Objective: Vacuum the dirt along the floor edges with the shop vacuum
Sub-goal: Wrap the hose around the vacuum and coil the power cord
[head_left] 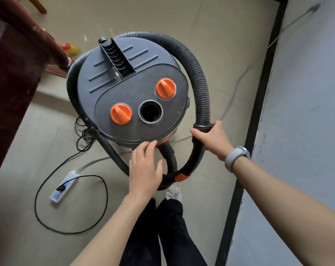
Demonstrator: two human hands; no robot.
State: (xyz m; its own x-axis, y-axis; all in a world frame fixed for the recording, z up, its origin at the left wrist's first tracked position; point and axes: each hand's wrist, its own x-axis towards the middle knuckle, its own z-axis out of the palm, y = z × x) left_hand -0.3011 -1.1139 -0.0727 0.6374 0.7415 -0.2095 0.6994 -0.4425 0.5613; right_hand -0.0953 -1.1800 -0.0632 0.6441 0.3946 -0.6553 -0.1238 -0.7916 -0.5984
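Head view: on the floor [210, 35], a power strip [64, 186] lies left of the grey shop vacuum [132, 96]. Left hand [144, 167], fingers relaxed and spread, touches the vacuum's near rim. Right hand [213, 140] grips the black hose [197, 70] at its handle, beside the wall [306, 93].

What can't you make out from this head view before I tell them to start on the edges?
- Hose nozzle end: hidden behind the left hand; the right hand grips the hose cuff.
- Vacuum power state: no switch readable.
- Cord plugs into the power strip; its far end is lost in coils behind the vacuum.
- Dirt along the baseboard: too small to tell.
- Red and yellow object: blurred.
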